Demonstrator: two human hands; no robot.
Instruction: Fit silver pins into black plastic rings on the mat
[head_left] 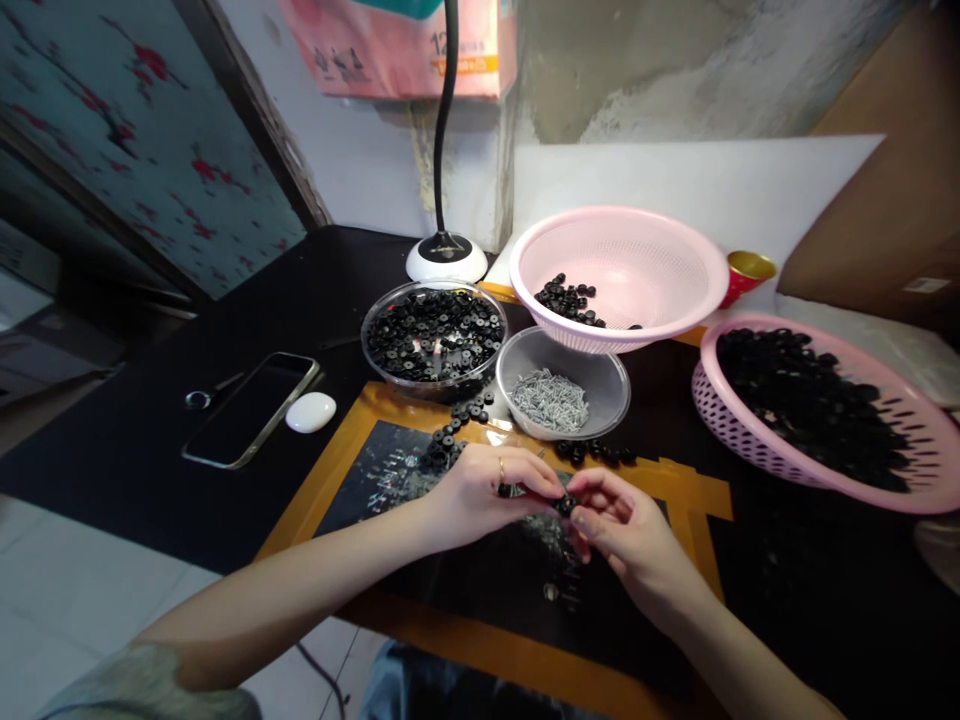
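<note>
My left hand and my right hand meet over the dark work mat. Pinched between the fingertips of both is a small black round part, its details partly hidden. A few screws show under the curled fingers of my left hand, which wears a ring. Just beyond stands a clear bowl of silvery screws. Loose black washers lie left of that bowl, and several black knob-like pieces lie in front of it.
Behind are a clear tub of black washers, a pink colander with black pieces, and a lamp base. At the right sits a pink basket full of black parts. A phone and a white oval object lie left.
</note>
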